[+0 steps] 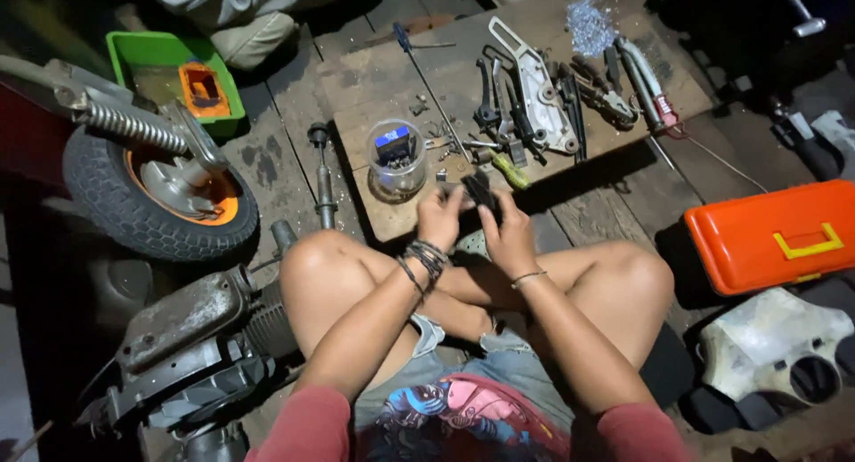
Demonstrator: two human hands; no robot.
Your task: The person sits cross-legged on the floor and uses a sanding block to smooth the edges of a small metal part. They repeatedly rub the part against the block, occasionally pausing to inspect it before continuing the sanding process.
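Red sleeves cover the upper arms, over a dark top with a bright pink and blue print. Frayed denim shorts leave the knees bare. The left hand has several dark braided wristbands, the right hand 1 thin bangle.

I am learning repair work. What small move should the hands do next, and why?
Probably lower the dark part onto the board: both the left hand and right hand hold it in the air above the knees, while the tools lie on that board.
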